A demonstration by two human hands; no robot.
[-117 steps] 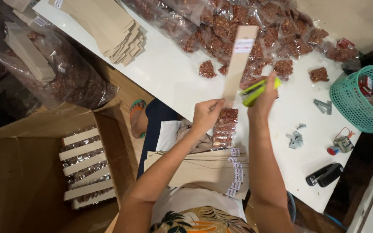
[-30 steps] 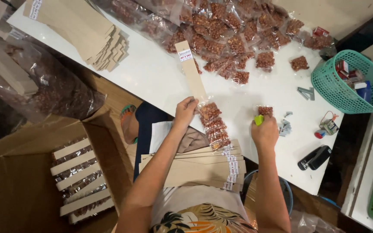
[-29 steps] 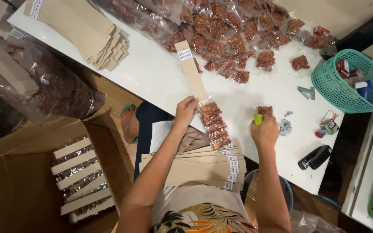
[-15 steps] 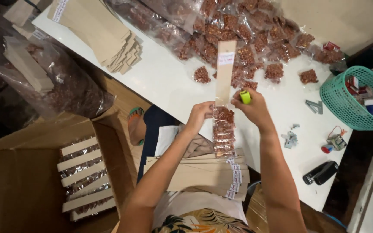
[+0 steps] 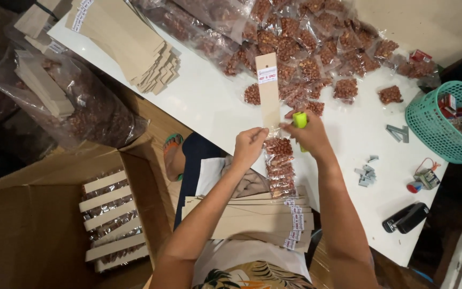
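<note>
Above the white bench [image 5: 215, 107], our left hand [image 5: 248, 147] pinches the cardboard strip [image 5: 268, 88] carrying a column of nut packets [image 5: 279, 166]; our right hand [image 5: 311, 136], grip clamped on a green stapler [image 5: 300, 120], meets the strip.

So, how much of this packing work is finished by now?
Done: finished strips lie in the cardboard box. In hand: left hand holds a cardboard strip with snack packets; right hand holds a yellow-green stapler. Left: loose packets and blank strips.
</note>
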